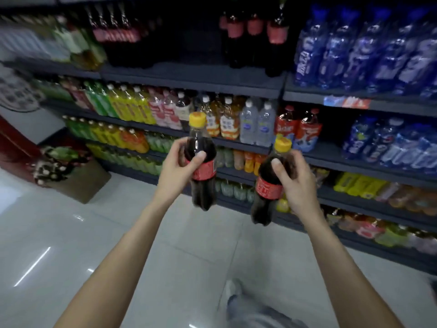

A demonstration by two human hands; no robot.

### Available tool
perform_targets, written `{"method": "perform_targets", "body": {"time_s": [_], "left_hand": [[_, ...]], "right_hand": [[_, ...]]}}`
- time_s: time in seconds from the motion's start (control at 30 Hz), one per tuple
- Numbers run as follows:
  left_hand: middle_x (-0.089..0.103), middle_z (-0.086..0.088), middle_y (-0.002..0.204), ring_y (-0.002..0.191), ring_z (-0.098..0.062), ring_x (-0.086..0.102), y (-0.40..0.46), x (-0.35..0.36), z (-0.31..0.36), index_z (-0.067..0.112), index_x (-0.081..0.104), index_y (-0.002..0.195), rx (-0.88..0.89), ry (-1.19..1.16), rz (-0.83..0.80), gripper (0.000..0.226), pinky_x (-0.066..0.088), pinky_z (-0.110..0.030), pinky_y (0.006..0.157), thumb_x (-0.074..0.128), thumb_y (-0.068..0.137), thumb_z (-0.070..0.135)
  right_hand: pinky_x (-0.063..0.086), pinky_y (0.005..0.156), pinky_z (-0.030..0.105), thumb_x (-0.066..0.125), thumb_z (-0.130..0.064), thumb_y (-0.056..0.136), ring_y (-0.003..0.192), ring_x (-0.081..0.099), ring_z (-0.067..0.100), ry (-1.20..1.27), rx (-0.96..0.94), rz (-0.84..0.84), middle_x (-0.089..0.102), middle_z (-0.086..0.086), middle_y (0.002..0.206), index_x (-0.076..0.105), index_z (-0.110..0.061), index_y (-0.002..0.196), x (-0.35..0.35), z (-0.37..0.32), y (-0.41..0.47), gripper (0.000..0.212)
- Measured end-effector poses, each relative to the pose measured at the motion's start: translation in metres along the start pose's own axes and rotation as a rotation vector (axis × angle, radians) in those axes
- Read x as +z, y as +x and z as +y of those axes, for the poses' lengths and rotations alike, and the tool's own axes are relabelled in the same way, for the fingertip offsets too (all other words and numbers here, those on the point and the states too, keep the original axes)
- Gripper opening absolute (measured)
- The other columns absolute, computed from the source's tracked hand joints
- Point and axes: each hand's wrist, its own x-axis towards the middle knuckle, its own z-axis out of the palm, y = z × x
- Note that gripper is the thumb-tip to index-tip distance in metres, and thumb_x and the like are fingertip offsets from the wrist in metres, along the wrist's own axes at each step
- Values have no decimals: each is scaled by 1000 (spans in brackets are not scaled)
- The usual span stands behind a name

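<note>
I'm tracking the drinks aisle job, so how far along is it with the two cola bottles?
Done: both bottles are picked up. In hand: the left hand grips the left cola bottle and the right hand grips the right cola bottle, both yellow-capped, held in the air before the shelves. Left: setting them down; neither rests on anything yet, and where they are headed cannot be told.
</note>
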Motion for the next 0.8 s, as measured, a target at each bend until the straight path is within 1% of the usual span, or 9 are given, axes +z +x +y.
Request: {"method": "perform_targets", "body": {"time_s": [0.07,0.13,0.17,0.27,0.37,0.43,0.47,0.63,0.8], "left_hand": [[58,21,105,96,13,55,57,-13,10,33,49,110,109,36,50,38,41,-8,86,71,79,40],[57,17,108,99,11,54,113,-22,14,33,47,112,184,38,88,43,40,-9,87,73,79,39],[55,15,109,98,12,54,140,-25,15,28,45,115,214,33,111,46,40,-8,86,74,80,35],[51,9,110,97,15,53,216,-26,6,17,38,119,267,-32,213,55,43,-10,86,71,77,33],[52,0,116,107,1,55,291,-17,-21,15,39,121,291,-107,273,57,45,-20,96,75,79,29],[53,-1,119,115,-11,54,339,-8,-38,20,42,121,313,-127,263,58,45,-30,101,75,77,37],[54,0,120,116,-12,54,361,-3,-44,21,43,121,318,-139,241,59,45,-31,102,75,75,40],[57,7,116,109,-7,57,463,11,-66,18,45,124,312,-129,116,63,47,-27,97,76,75,42],[58,11,111,107,-11,57,528,28,-80,23,47,125,265,-96,75,68,47,-35,97,73,71,56]], "right_hand": [[39,80,11,57,-42,90,96,55,-1,14,-69,0,60,-13,100,49,-36,107,18,-15,56,19],[38,84,6,57,-37,91,99,52,-12,30,-143,13,58,-23,106,51,-32,112,32,-30,107,23],[40,87,10,58,-37,91,104,52,-11,22,-177,39,58,-22,109,52,-30,115,39,-37,131,26],[45,95,31,60,-43,89,112,56,12,-2,-269,187,63,-7,115,57,-21,119,59,-47,196,37],[47,95,41,63,-46,86,112,57,21,7,-310,343,64,3,114,58,-13,119,86,-42,254,47],[46,97,39,64,-47,84,112,57,17,-5,-306,438,63,6,115,58,-11,122,104,-35,289,52],[46,98,38,64,-47,84,113,57,15,-19,-295,472,63,7,116,58,-11,123,112,-30,307,53],[46,98,41,63,-56,80,111,59,16,-121,-214,566,67,0,113,60,-18,122,134,-19,385,56],[46,97,39,64,-52,80,106,61,14,-189,-164,637,69,-6,109,62,-18,116,150,-21,438,49]]}}
